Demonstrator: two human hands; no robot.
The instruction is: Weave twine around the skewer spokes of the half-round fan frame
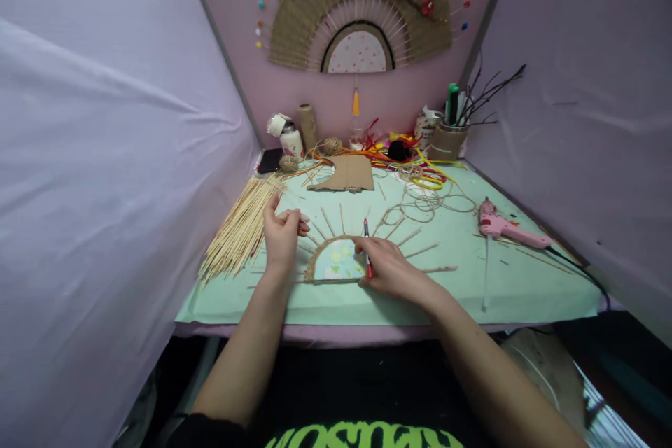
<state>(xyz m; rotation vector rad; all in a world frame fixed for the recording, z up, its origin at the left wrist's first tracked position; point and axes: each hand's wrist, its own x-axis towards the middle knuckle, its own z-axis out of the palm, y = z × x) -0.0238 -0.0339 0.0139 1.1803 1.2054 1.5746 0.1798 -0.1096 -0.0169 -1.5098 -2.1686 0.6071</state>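
right now, your right hand has a red pen caught between thumb and fingers, the grip narrow, and it rests over the right part of the half-round piece. that piece lies on the pale green table cover straight in front of you, its flat edge toward your body, its light blue patterned face bordered by a brown rim. thin sticks fan out around its curve on both sides and at the top. your left hand is raised just left of the piece, fingers curled in close to the thumb; you can't tell from this view whether anything thin is pinched there. beside that hand, to its left, lies a thick bundle of pale sticks. beyond the piece you have a cut sheet of cardboard, with loose loops of twine to its right. the pink glue gun lies well apart from your right hand, near the right edge of the table. at the back, a white bottle stands next to a brown tube, and a large fan with red flowers hangs on the wall above them.
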